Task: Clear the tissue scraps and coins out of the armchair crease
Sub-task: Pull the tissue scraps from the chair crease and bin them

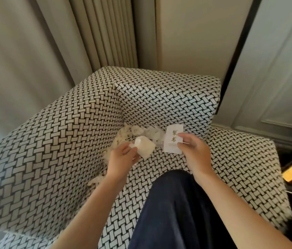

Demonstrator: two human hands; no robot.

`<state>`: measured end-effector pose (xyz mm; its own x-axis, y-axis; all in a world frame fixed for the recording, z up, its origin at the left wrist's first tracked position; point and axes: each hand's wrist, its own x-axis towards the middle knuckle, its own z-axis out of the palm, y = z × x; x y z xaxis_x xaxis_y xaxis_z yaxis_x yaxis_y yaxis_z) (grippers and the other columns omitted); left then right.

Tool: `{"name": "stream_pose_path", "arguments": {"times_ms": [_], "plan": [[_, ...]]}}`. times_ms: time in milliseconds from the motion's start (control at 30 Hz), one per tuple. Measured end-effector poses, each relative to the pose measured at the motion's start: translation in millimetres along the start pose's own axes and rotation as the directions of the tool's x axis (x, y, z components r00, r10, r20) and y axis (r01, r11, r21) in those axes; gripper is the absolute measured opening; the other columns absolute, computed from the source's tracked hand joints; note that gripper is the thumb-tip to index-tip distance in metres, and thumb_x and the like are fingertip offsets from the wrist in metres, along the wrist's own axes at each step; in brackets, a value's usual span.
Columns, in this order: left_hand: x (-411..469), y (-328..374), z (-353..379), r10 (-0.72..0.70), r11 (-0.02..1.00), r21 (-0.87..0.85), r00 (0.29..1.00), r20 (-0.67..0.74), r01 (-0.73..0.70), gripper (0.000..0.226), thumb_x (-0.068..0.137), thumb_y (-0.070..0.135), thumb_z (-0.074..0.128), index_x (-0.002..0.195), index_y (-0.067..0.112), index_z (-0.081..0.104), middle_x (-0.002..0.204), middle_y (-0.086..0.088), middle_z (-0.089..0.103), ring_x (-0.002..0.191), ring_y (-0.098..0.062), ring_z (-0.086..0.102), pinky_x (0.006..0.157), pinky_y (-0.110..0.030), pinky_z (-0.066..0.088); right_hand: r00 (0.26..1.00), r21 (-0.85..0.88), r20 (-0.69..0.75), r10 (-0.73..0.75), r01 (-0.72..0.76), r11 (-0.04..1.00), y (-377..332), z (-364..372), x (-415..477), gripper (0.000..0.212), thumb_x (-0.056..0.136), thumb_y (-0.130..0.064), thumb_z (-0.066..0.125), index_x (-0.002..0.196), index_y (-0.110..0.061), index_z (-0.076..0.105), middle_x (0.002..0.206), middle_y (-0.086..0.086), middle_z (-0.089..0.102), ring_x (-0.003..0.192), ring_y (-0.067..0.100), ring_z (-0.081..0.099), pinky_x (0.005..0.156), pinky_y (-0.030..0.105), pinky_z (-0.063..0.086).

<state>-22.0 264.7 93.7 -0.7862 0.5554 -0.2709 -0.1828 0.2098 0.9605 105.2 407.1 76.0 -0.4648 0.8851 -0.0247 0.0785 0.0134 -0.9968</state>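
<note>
Softly crumpled tissue (144, 147), flat paper packet (173, 139)

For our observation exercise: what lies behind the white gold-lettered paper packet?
Shredded white tissue scraps in the black-and-white woven armchair's crease. The packet and scraps hide anything lying deeper.

Left hand (122, 158) pinches tissue scrap (146, 147); right hand (194, 151) pinches white card (172, 139).
</note>
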Motion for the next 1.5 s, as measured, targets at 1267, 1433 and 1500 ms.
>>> {"name": "stream_pose_path", "arguments": {"times_ms": [1267,1433,1500], "plan": [[-72.5,-59.0,362.3,-0.481,0.876,0.352,0.552,0.681,0.330,0.045,0.098,0.025,0.046,0.142,0.018,0.038,0.142,-0.004,0.045,0.123,-0.023,0.050,0.104,-0.040,0.039,0.615,0.620,-0.353,0.705,-0.411,0.669,100.1,-350.4,-58.6,0.050,0.093,-0.023,0.055,0.141,-0.024,0.039,0.146,0.009,0.040,0.135,0.027,0.037,0.102,0.042,0.037],[-66.1,-47.7,339.8,-0.446,0.895,0.313,0.585,0.677,0.319,0.046,0.097,0.026,0.048,0.141,0.019,0.038,0.140,-0.005,0.046,0.121,-0.023,0.051,0.106,-0.043,0.039,0.682,0.576,-0.347,0.644,-0.387,0.720,79.8,-341.0,-57.0,0.040,0.097,-0.018,0.048,0.136,-0.009,0.044,0.135,0.014,0.052,0.121,0.030,0.051,0.099,0.039,0.042],[-62.0,-41.1,327.7,-0.422,0.905,0.283,0.598,0.681,0.317,0.045,0.097,0.027,0.049,0.140,0.019,0.040,0.139,-0.004,0.048,0.119,-0.022,0.052,0.105,-0.042,0.040,0.730,0.556,-0.340,0.593,-0.353,0.752,67.8,-333.6,-55.9,0.036,0.098,-0.017,0.044,0.133,-0.007,0.048,0.130,0.014,0.057,0.114,0.028,0.056,0.098,0.038,0.043]]}}
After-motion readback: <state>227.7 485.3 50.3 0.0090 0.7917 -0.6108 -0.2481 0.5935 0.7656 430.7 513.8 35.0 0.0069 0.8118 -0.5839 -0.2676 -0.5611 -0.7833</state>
